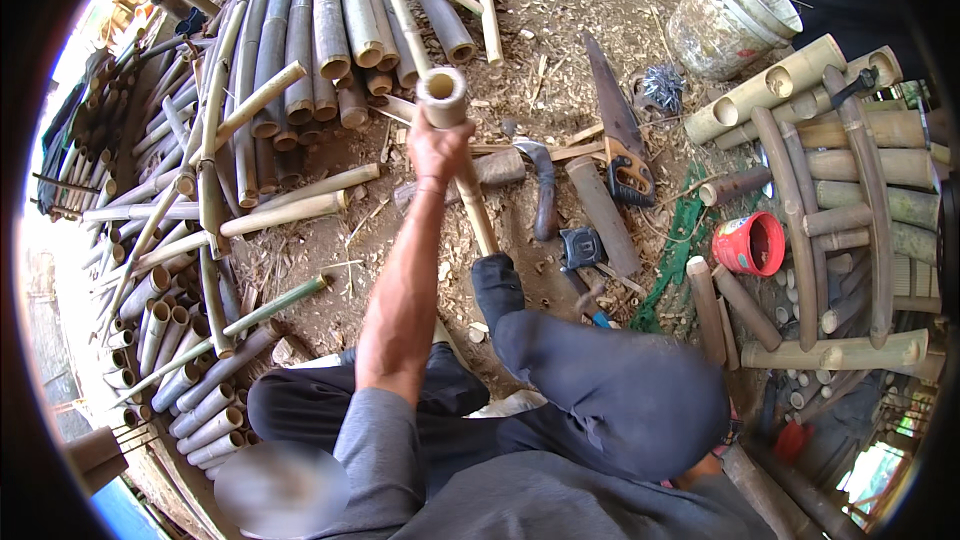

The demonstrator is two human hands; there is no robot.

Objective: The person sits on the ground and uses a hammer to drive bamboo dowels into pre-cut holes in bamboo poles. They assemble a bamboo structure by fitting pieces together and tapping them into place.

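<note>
My left hand [441, 152] is closed round a bamboo tube [443, 112] with its pale, thick-walled open end tilted up toward me. How far the tube runs below my fist is hidden by the hand and forearm. A thin bamboo pole [474, 205] shows just past the fist, its near end at my dark-covered foot [497, 285]. Right of the fist lie a sickle-like tool with a curved blade and dark handle [545, 205], a short log [500, 170] and a black tape measure [581, 248]. My right forearm goes down behind my raised knee [640, 400], and that hand is out of sight.
Bamboo poles [330, 25] and cut tubes [215, 405] are stacked at left. A handsaw [617, 115] lies on the chip-strewn ground [560, 0]. At right stand a dirty white bucket [715, 35], a red tub [735, 245] and a bamboo frame [790, 200]. A hammer [590, 295] lies near my knee.
</note>
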